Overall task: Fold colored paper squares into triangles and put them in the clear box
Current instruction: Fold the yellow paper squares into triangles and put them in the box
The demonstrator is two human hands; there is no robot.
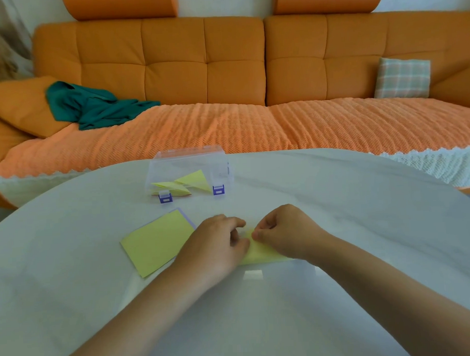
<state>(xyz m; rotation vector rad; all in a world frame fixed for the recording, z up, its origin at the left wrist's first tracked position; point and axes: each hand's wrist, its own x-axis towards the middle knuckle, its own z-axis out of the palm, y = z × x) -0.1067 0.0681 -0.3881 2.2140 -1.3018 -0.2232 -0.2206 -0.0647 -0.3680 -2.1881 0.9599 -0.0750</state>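
A yellow paper sheet lies on the white table in front of me, mostly covered by both hands. My left hand holds its left part with curled fingers. My right hand pinches its upper corner between thumb and fingertips. To the left sits a stack of yellow paper squares with a purple sheet edge showing beneath. Farther back stands the clear box with purple latches, open, holding several folded yellow triangles.
Beyond the table's curved far edge runs an orange sofa with a knitted orange throw, a green cloth at the left and a plaid cushion at the right.
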